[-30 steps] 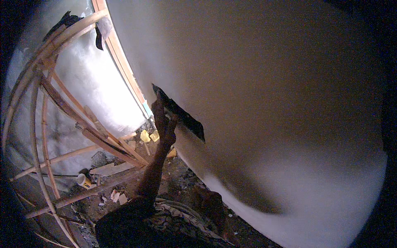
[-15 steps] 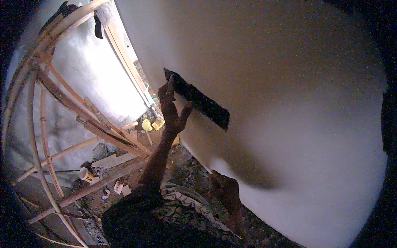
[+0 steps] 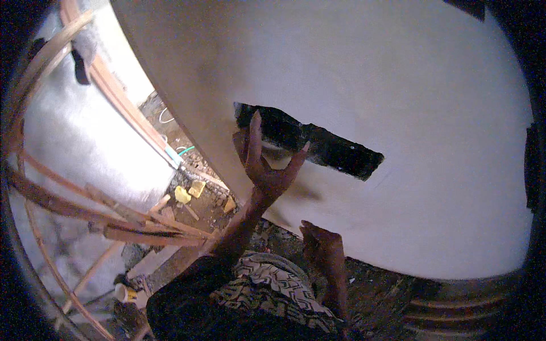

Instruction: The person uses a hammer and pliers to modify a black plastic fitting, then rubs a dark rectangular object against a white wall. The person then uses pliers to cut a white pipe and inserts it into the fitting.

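Note:
My left hand [image 3: 268, 170] is raised against a broad white plastered wall [image 3: 398, 85]. Its fingers are spread on a long dark flat trowel [image 3: 335, 152], which lies pressed on the wall and slants down to the right. My right hand [image 3: 322, 249] hangs lower, close to the wall's bottom edge. Its fingers are curled and dark, and I cannot make out whether anything is in it. A patterned cloth [image 3: 267, 284] covers my body below the arms.
Wooden scaffold poles [image 3: 85, 204] cross the left side in front of a pale wall. Rubble and yellow scraps [image 3: 190, 193] lie on the ground below. A small white container [image 3: 122, 292] sits at the lower left. Step-like ridges [image 3: 449, 310] show at the lower right.
The trowel and my left hand have slid to the right along the wall. My right hand has come up into view beneath it.

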`<state>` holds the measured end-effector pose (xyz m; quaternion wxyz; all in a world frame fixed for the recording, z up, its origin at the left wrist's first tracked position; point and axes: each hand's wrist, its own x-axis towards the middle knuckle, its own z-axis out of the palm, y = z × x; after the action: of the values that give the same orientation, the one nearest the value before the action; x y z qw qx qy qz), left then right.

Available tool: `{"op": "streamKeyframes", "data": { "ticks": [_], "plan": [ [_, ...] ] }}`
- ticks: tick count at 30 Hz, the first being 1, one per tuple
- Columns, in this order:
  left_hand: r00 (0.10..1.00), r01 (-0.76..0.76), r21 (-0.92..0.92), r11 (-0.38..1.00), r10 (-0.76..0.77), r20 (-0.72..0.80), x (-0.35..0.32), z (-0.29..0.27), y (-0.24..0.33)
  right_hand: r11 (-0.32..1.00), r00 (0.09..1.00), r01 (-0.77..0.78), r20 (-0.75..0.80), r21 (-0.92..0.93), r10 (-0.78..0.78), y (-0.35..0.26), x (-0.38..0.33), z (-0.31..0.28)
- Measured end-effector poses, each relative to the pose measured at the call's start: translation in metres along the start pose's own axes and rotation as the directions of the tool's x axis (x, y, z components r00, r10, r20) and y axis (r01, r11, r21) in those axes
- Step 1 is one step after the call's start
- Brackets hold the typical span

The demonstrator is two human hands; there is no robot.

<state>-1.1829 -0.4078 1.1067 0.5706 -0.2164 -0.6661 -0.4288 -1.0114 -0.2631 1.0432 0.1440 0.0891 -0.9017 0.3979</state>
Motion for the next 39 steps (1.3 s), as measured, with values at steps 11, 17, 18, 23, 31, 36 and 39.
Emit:
{"op": "streamKeyframes", "data": {
  "ticks": [11,17,18,23,31,36,39],
  "plan": [
    [0.999,0.046,-0.110,0.993,-0.047,-0.002,-0.009,-0.001,-0.001,0.999,0.748,-0.020,-0.663,0.045,0.044,-0.063,0.052,-0.012],
    [0.994,0.107,-0.199,0.974,-0.105,0.019,-0.002,0.002,0.006,0.975,0.538,-0.066,-0.831,-0.211,-0.143,-0.067,0.072,-0.020],
    [0.992,0.124,-0.224,0.967,-0.122,0.024,-0.001,0.001,0.006,0.967,0.526,-0.086,-0.835,-0.242,-0.162,-0.067,0.073,-0.019],
    [0.978,0.205,-0.352,0.913,-0.203,0.044,-0.006,0.006,0.002,0.916,0.404,-0.158,-0.871,-0.369,-0.281,-0.070,0.097,-0.007],
    [0.977,0.213,-0.415,0.885,-0.186,0.104,-0.004,0.002,0.000,0.936,0.336,-0.180,-0.913,-0.302,-0.230,-0.070,0.122,0.010],
    [0.991,0.135,-0.407,0.903,-0.125,0.051,0.000,0.005,0.004,0.909,0.299,-0.183,-0.902,-0.375,-0.312,-0.066,0.128,0.010],
    [0.982,0.186,-0.486,0.854,-0.167,0.082,0.003,0.004,0.004,0.910,0.288,-0.147,-0.897,-0.388,-0.336,-0.066,0.131,0.009]
  ]
}}
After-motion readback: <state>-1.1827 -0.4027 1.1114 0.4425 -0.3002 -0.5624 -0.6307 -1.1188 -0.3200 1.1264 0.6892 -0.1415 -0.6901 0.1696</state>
